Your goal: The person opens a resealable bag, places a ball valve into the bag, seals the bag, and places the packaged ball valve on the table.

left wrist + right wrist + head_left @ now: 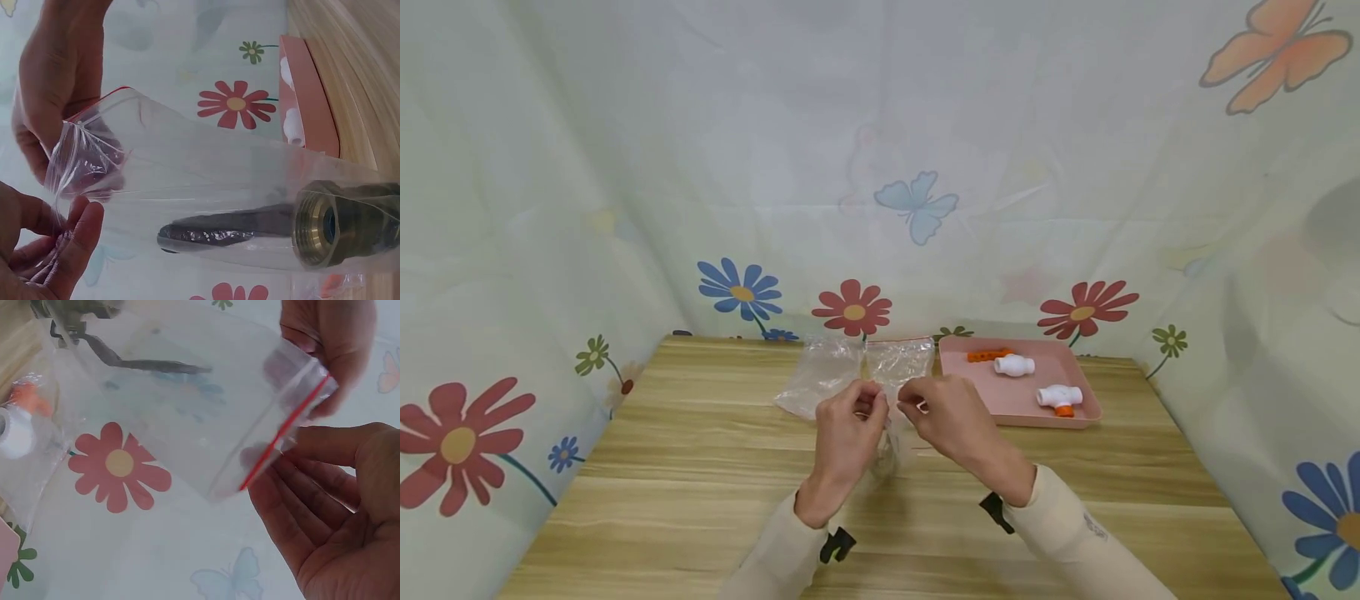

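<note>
Plastic bag [187, 150] encloses a brass valve [339, 215]; pink tray [988, 393] holds white valves [1015, 365].

Tray [1000, 402] at rear right of tabletop [700, 483]. Two ball valves [1060, 397] in tray, one nearer front right. Two plastic bags [823, 379] left of tray. Zip bag [187, 175] before them, threaded valve [353, 226] inside.

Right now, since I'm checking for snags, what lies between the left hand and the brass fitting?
In the left wrist view, the clear bag and, inside it, a dark handle.
</note>
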Tool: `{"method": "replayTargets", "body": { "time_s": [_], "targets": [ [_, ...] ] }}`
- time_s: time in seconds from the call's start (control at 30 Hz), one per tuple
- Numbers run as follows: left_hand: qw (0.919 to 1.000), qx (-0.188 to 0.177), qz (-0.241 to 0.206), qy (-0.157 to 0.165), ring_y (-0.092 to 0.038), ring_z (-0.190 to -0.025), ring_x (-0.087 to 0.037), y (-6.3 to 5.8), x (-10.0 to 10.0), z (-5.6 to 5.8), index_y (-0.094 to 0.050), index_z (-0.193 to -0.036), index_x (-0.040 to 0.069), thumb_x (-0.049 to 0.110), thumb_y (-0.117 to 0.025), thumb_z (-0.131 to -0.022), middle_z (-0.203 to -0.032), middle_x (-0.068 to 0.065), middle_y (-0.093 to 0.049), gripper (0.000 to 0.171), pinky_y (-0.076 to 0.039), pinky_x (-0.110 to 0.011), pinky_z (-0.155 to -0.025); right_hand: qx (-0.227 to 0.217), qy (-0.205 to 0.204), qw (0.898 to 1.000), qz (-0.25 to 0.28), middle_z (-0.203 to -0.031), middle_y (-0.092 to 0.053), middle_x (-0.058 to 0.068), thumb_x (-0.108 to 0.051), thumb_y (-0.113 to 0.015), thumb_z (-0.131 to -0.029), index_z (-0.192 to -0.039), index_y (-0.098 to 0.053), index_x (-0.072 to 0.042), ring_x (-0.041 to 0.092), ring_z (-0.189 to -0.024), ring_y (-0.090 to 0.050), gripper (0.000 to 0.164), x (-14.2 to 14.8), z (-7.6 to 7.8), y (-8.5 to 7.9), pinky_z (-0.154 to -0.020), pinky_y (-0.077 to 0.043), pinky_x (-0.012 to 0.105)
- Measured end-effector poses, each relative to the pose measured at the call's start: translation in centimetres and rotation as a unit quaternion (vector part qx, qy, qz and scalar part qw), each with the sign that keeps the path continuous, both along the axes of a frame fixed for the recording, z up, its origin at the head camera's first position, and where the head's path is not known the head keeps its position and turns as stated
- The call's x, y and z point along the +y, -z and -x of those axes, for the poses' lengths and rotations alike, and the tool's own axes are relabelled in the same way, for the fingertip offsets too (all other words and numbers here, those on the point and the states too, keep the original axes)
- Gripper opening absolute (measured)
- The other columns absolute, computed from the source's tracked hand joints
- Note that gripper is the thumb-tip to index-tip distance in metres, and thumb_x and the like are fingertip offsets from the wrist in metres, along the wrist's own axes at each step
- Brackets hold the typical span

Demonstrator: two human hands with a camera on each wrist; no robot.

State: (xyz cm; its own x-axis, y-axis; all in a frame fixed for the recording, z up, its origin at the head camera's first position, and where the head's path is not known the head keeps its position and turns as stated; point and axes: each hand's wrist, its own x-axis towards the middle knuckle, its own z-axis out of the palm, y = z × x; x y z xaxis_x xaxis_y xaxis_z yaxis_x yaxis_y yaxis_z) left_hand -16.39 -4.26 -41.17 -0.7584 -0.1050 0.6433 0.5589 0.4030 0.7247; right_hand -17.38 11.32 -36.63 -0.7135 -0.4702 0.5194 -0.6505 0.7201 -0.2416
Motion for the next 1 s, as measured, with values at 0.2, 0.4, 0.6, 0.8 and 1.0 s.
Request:
{"method": "replayTargets", "body": {
  "time_s": [0.2,0.4,0.6,0.8,1.0],
  "targets": [
    [0.9994,-0.018,-0.029,-0.004,-0.068,-0.059,-0.013,0.1,-0.2,0.1,-0.069,-0.086,0.0,0.002,-0.065,-0.089,-0.073,-0.011,-0.071,0.005,-0.054,-0.018,-0.055,0.051,-0.002,0.997,0.061,-0.075,-0.072,-0.002,-0.01,-0.077,-0.082,-0.081,-0.073,-0.013,0.009,-0.065,-0.067,0.005,0.7,-0.9,-0.4,-0.061,-0.055,0.024],
    [0.9977,-0.033,-0.057,-0.015,-0.069,-0.062,-0.013,-0.1,-0.4,0.1,-0.069,-0.087,0.003,0.006,-0.066,-0.09,-0.074,-0.01,-0.071,0.005,-0.054,-0.019,-0.056,0.101,-0.002,0.989,0.108,-0.068,-0.064,-0.005,-0.011,-0.075,-0.083,-0.079,-0.069,-0.013,0.006,-0.058,-0.057,0.008,1.3,-1.9,-0.2,-0.054,-0.048,0.02],
    [0.9967,-0.038,-0.07,-0.018,-0.071,-0.065,-0.015,-0.3,-0.6,0.0,-0.067,-0.09,0.003,0.007,-0.066,-0.092,-0.075,-0.01,-0.072,0.004,-0.056,-0.021,-0.059,0.131,-0.004,0.984,0.123,-0.065,-0.062,-0.006,-0.01,-0.076,-0.08,-0.078,-0.069,-0.012,0.002,-0.056,-0.052,0.008,1.7,-2.7,0.4,-0.051,-0.042,0.015],
    [0.9948,-0.04,-0.087,-0.034,-0.073,-0.07,-0.016,-0.4,-0.6,0.1,-0.069,-0.091,0.005,0.009,-0.067,-0.091,-0.081,-0.011,-0.074,0.004,-0.057,-0.021,-0.063,0.151,-0.017,0.98,0.128,-0.062,-0.061,-0.007,-0.024,-0.069,-0.087,-0.072,-0.064,-0.015,0.003,-0.053,-0.051,0.018,1.5,-3.8,1.8,-0.05,-0.04,0.015],
    [0.993,-0.033,-0.104,-0.045,-0.073,-0.069,-0.017,-0.6,-0.6,0.1,-0.069,-0.089,0.005,0.01,-0.068,-0.089,-0.082,-0.011,-0.073,0.005,-0.057,-0.023,-0.062,0.126,0.031,0.989,0.069,-0.063,-0.064,-0.007,-0.042,-0.072,-0.085,-0.071,-0.068,-0.016,0.001,-0.051,-0.051,0.03,0.6,-4.2,3.4,-0.049,-0.039,0.016]
  ]
}}
